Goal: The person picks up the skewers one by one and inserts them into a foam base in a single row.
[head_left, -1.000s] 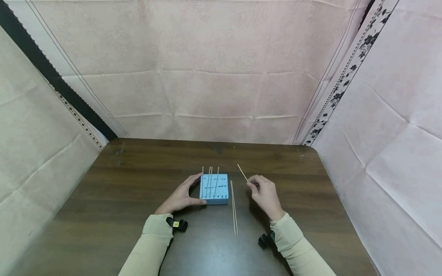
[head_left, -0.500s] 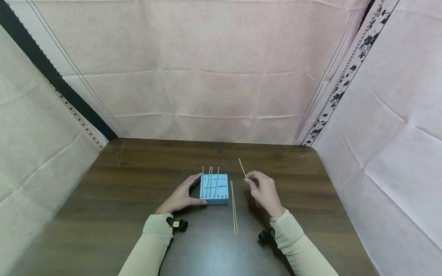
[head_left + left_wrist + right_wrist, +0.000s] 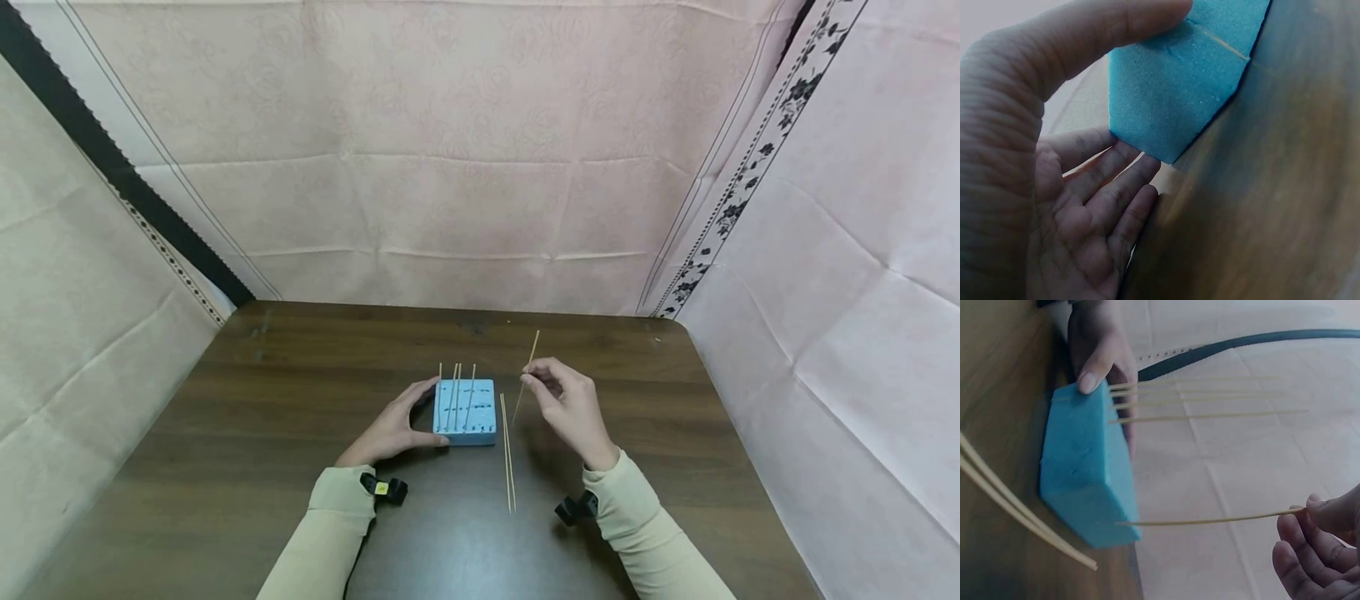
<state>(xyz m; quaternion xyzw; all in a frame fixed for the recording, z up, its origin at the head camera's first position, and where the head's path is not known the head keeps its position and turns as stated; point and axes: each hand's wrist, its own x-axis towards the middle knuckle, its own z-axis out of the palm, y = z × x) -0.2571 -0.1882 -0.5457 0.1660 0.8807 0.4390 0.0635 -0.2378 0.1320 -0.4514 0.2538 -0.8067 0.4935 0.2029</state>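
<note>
A light-blue foam block (image 3: 483, 410) sits on the table, with several thin wooden skewers (image 3: 460, 375) standing upright out of its top. My left hand (image 3: 397, 423) grips the block's left side, thumb on the near face and fingers (image 3: 1116, 194) against another side. To the right of the block, my right hand (image 3: 572, 408) pinches one skewer (image 3: 534, 346) between thumb and fingertips. That skewer is nearly upright, its lower end pointing down toward the table. In the right wrist view the held skewer (image 3: 1222, 520) overlaps the block's edge; whether it touches, I cannot tell.
Two loose skewers (image 3: 508, 458) lie side by side on the brown wooden table (image 3: 360, 333), between the block and my right hand. Pale cloth (image 3: 480, 192) hangs behind the table and on both sides. A small black camera is strapped to each wrist.
My right hand has risen slightly and moved a little left. The skewer in it has turned from leaning left to nearly upright, its top tipped right. My left hand and the block have stayed put.
</note>
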